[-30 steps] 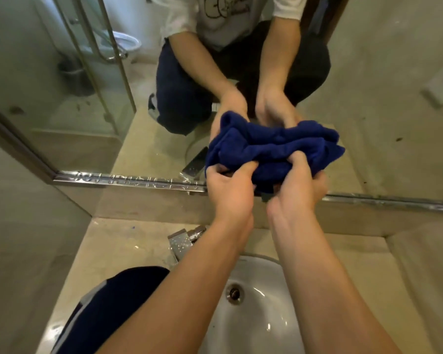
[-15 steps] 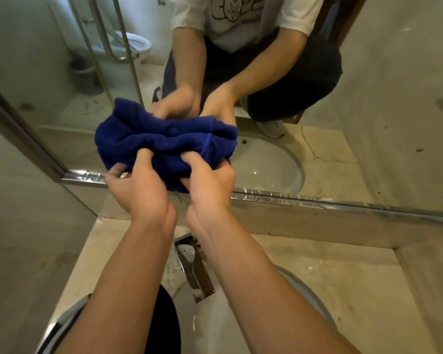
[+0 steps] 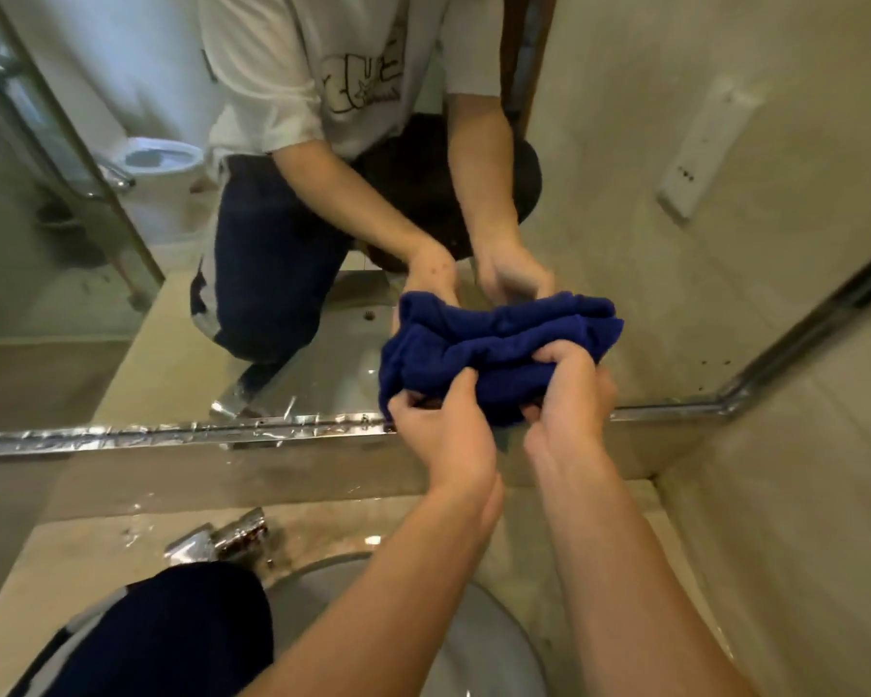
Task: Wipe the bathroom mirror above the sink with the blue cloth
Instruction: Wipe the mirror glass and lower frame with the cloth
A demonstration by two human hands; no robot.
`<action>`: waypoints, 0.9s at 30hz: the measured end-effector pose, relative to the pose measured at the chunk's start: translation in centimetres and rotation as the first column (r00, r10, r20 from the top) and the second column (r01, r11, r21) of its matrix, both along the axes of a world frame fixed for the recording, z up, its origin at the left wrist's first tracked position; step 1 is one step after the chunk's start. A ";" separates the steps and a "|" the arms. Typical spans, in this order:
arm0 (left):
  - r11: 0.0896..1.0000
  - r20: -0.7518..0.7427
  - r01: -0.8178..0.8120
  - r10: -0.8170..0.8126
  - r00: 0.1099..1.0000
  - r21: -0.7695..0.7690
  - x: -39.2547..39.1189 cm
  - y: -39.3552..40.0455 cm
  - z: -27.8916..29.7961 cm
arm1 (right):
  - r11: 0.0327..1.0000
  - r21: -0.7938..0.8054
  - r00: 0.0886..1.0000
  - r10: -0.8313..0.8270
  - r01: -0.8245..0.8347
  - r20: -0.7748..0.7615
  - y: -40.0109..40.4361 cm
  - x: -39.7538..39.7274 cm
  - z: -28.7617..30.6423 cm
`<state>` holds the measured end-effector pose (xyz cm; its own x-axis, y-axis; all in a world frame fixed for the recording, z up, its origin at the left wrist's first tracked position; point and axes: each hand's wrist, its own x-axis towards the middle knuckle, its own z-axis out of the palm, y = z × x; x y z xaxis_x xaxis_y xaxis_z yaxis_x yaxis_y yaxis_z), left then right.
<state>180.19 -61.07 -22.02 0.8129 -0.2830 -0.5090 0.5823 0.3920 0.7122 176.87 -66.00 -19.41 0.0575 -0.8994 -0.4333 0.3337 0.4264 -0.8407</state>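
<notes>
Nearest, a dark-trousered knee [image 3: 172, 631] perches on the pale stone worktop [image 3: 86, 560] beside the round white basin [image 3: 478, 641] and chrome tap [image 3: 217, 538]. Up front, left hand [image 3: 443, 435] and right hand [image 3: 569, 399] have fingers clamped on the bunched dark-blue terry cloth [image 3: 494, 344], pressed low on the wall mirror [image 3: 122, 274] just above its chrome bottom trim [image 3: 172, 435]. Best played: flatten the wad, press evenly, overlap strokes, keep clear of the edge.

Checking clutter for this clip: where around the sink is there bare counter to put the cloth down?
Bare counter lies right of the sink, up to the side wall. Another patch sits left of the faucet, though the knee covers its near part. Both hands, left hand and right hand, hold the blue cloth against the mirror.
</notes>
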 end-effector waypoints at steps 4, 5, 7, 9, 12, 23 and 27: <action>0.999 0.025 0.038 -0.039 0.999 0.033 -1.6 -1.7 -0.4 | 0.998 -0.041 0.999 -0.044 0.044 0.015 -1.3 -0.9 -0.5; 0.998 0.041 0.057 -0.059 0.997 0.036 -1.2 -1.3 -0.6 | 0.996 -0.049 0.997 -0.074 0.074 0.001 -1.2 -0.5 -0.8; 0.996 0.046 0.085 -0.086 0.995 0.029 -0.8 -0.8 -0.6 | 0.991 -0.051 0.991 -0.127 0.125 -0.039 -1.0 0.2 -0.9; 0.997 0.027 0.066 -0.067 0.997 0.033 -1.2 -1.1 -0.3 | 0.989 -0.039 0.988 -0.143 0.140 -0.057 -1.2 0.3 -1.0; 0.998 0.013 0.062 -0.062 0.998 0.030 -2.3 -1.6 0.7 | 0.999 -0.039 0.996 -0.041 0.038 -0.085 -1.7 -0.7 -0.8; 0.948 -0.036 0.317 -0.317 0.948 0.008 -11.0 -12.2 2.7 | 0.917 -0.079 0.920 -0.393 0.392 0.006 -12.7 -9.9 0.5; 0.898 -0.096 0.426 -0.417 0.904 0.108 -13.3 -14.9 3.0 | 0.901 -0.053 0.902 -0.426 0.430 0.069 -14.3 -12.4 -0.2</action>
